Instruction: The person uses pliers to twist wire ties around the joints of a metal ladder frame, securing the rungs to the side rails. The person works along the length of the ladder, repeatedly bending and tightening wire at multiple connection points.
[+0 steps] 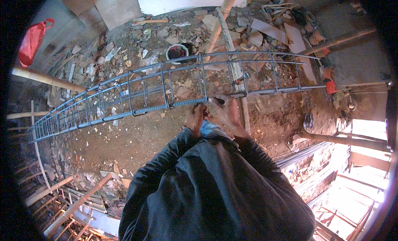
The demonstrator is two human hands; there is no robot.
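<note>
A long steel rebar cage runs across in front of me, its bars joined by square stirrups. Just below its near bar, my left hand is closed, fingers curled close to my body; what it holds is too small to make out. My right hand is beside it, fingers bent up at the near bar next to a stirrup. Something dark shows at those fingertips, but I cannot tell what it is. Beyond the right hand, a small tool with a metal head rests against the cage by a wooden batten.
Rubble and broken stone cover the ground behind the cage, with a bucket among it. Bamboo poles slant up at the back and on the left. A red bag hangs at the far left. Bright openings lie at the lower right.
</note>
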